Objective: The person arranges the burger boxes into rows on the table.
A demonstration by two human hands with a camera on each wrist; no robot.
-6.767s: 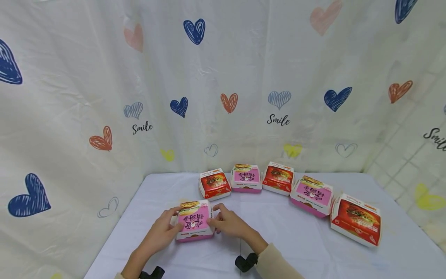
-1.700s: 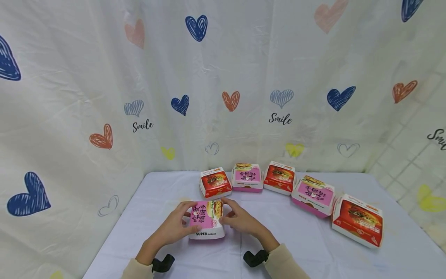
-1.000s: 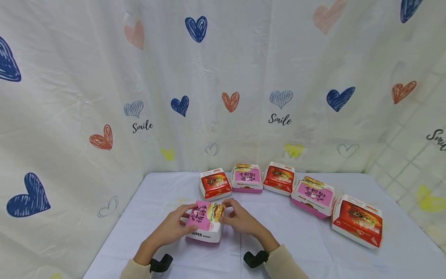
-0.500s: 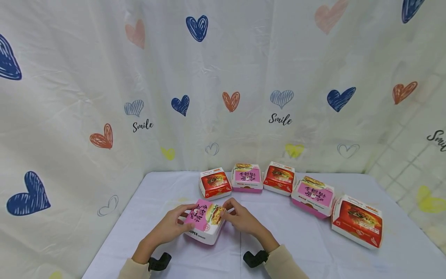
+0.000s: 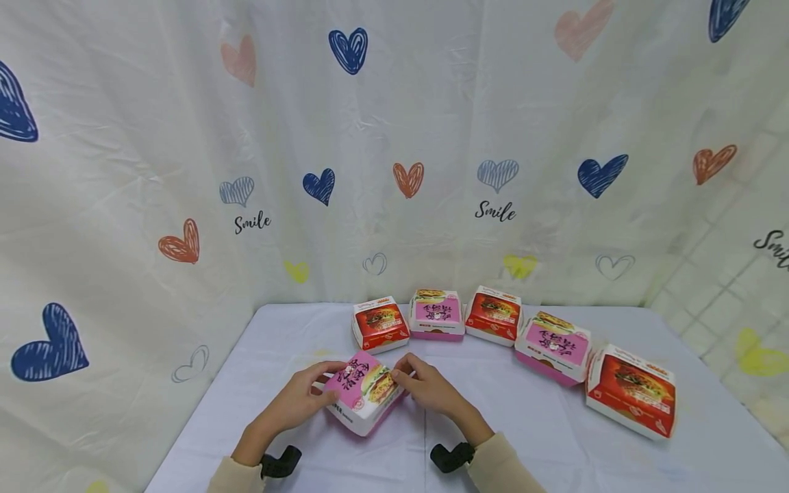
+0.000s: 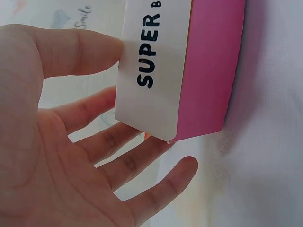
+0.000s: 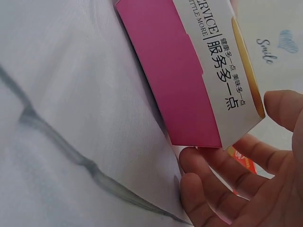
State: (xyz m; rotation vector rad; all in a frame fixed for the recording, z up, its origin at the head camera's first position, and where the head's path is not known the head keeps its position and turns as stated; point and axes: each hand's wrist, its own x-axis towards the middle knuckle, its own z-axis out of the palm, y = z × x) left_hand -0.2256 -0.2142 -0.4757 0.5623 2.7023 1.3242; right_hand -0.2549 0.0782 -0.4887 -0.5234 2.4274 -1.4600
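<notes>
I hold the pink-and-white burger box between my two hands near the front of the white tabletop, left of its middle. My left grip is closed round the box's left corner: the thumb presses the white side by the black word "SUPER", three fingers lie behind, and the little finger sticks out free. My right grip pinches the opposite corner, thumb at the edge of the lid by the burger picture, fingers curled behind. The lid is down, and the box sits askew to me, with the burger picture towards my right; whether its whole base bears on the cloth I cannot tell. Behind it, five more boxes curve from the back round to the right: the leftmost red box, the back pink box, the middle red box, the right-hand pink box and the rightmost red box. I wear cream sleeves, and beyond the tabletop hangs a white curtain printed with hearts and "Smile".
</notes>
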